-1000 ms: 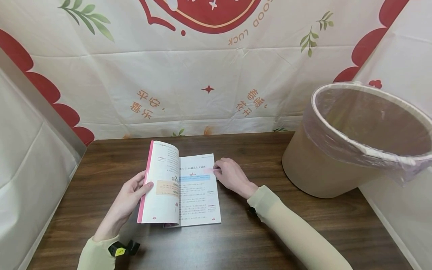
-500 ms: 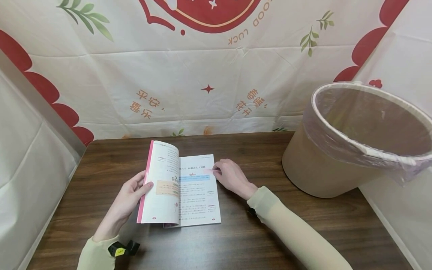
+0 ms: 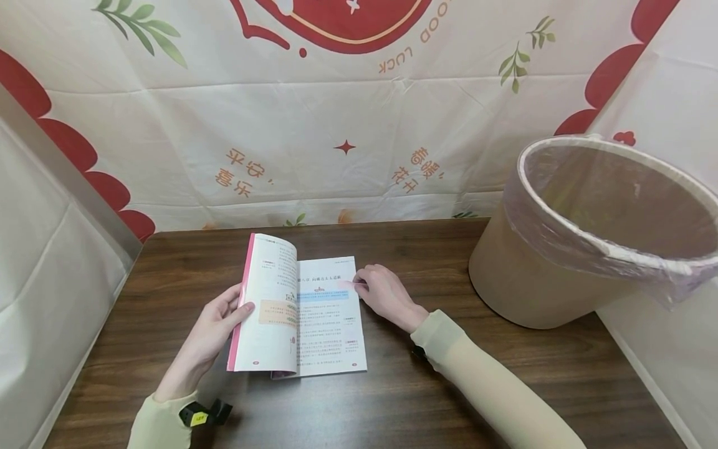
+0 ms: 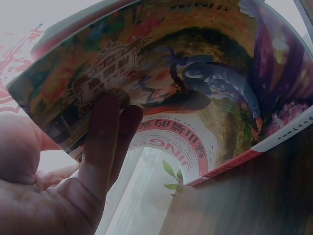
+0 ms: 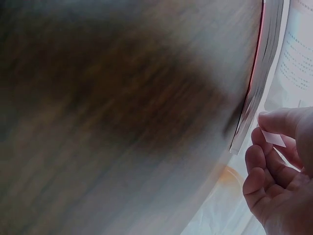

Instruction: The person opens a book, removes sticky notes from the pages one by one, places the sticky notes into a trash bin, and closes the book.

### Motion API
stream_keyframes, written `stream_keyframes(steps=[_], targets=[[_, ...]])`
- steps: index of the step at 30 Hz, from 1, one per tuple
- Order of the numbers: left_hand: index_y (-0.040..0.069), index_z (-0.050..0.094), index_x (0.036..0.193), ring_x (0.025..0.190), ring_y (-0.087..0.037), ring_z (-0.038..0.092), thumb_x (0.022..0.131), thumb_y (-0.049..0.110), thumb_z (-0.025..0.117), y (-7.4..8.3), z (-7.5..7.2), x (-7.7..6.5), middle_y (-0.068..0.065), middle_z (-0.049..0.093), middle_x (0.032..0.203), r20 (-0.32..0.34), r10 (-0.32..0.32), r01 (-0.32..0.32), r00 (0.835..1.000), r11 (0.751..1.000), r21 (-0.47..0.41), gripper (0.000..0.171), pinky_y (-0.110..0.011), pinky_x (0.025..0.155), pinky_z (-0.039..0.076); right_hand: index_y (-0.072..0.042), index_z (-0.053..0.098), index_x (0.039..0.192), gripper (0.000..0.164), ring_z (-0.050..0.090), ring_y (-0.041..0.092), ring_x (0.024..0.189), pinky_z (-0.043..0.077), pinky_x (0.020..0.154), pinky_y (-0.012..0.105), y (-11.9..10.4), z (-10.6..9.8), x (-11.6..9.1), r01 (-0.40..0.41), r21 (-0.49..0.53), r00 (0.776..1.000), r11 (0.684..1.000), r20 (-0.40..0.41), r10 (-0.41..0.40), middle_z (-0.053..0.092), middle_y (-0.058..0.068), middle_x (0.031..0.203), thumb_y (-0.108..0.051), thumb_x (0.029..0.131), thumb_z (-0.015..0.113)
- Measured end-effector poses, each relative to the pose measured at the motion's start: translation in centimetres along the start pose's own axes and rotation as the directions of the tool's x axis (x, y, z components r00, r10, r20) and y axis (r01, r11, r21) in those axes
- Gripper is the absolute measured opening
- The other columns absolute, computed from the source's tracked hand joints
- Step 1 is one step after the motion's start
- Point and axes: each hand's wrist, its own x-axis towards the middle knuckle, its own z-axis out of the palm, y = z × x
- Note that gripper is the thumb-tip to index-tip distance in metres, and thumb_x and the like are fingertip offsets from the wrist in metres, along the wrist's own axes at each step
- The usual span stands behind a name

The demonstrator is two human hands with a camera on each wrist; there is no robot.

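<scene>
An open book lies on the wooden table, its left part lifted and curving up. My left hand grips that raised part at its outer edge, thumb over the page and fingers behind. The left wrist view shows those fingers against the illustrated cover. At the right page's outer edge, my right hand pinches a small pale pink slip that overlaps the page near the chapter heading. In the right wrist view one end of the slip sticks out between thumb and forefinger, the other fingers curled below.
A beige waste bin with a clear purple-tinted liner stands at the right of the table. Behind the table hangs a white printed cloth, and pale cloth walls flank both sides.
Both hands and the book keep nearly the same positions over the last second. The head view has shifted very slightly.
</scene>
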Motion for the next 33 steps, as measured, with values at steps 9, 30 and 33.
stream_keyframes(steps=[9, 30, 33], targets=[[0.002, 0.032, 0.148, 0.091, -0.027, 0.068, 0.095, 0.022, 0.060, 0.13, 0.07, -0.11, -0.023, 0.058, 0.126, 0.008, 0.021, -0.021, 1.000, 1.000, 0.003, 0.063, -0.044, 0.073, 0.055, -0.013, 0.075, 0.096, 0.013, 0.049, 0.010, 0.073, 0.043, 0.066, 0.023, -0.05, -0.03, -0.08, 0.009, -0.004, 1.000, 1.000, -0.004, -0.009, 0.062, -0.005, 0.084, -0.021, 0.089, 0.068], [0.002, 0.031, 0.148, 0.092, -0.027, 0.068, 0.096, 0.022, 0.058, 0.17, 0.11, -0.04, -0.023, 0.057, 0.127, 0.007, 0.006, -0.006, 1.000, 1.000, 0.004, 0.062, -0.042, 0.074, 0.056, -0.013, 0.074, 0.092, 0.010, 0.048, 0.009, 0.072, 0.043, 0.064, 0.024, -0.08, -0.10, -0.42, 0.059, 0.011, 0.997, 0.998, -0.040, -0.059, 0.058, -0.007, 0.080, -0.018, 0.089, 0.067], [0.002, 0.031, 0.149, 0.092, -0.027, 0.068, 0.096, 0.022, 0.058, 0.14, 0.07, -0.07, -0.024, 0.056, 0.127, 0.003, 0.010, -0.010, 1.000, 1.000, 0.011, 0.062, -0.043, 0.074, 0.055, -0.014, 0.074, 0.093, 0.010, 0.048, 0.009, 0.071, 0.042, 0.064, 0.024, -0.08, -0.09, -0.54, 0.061, 0.014, 0.997, 0.998, -0.039, -0.061, 0.058, -0.008, 0.080, -0.019, 0.089, 0.067]])
